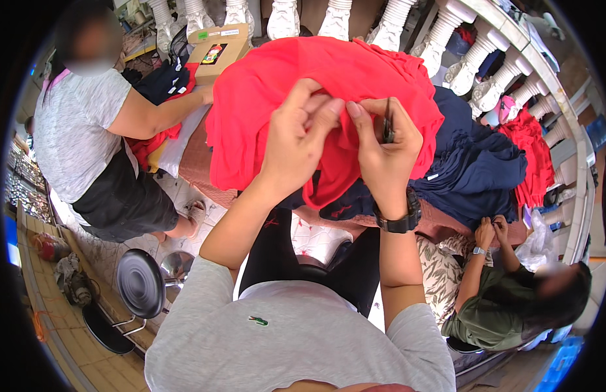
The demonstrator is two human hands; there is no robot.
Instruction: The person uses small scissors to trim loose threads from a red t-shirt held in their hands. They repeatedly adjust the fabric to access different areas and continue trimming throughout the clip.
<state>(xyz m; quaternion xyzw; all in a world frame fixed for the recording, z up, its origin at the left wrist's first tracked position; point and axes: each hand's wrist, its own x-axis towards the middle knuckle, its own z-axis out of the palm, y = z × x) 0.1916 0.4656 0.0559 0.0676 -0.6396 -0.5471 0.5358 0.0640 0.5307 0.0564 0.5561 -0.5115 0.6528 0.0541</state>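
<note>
A large heap of red garments (pixel 251 85) lies in front of me on the table. My left hand (pixel 300 134) is closed, pinching the red cloth between thumb and fingers near the middle of the heap. Just beside it, my right hand (pixel 389 140) pinches the same cloth with thumb and forefinger. Tucked in the right hand's fingers is a small dark tool (pixel 388 124) resembling thread snips, partly hidden by the hand. The fingertips of both hands nearly meet, and the bit of cloth between them is too small to make out.
Navy garments (pixel 470 160) are piled to the right, with more red cloth (pixel 528 157) beyond. A cardboard box (pixel 218 52) stands far left. One person (pixel 87 130) stands left; another (pixel 499 300) sits right, hands at the navy cloth. A black stool (pixel 141 282) is lower left. White balusters (pixel 283 19) line the back.
</note>
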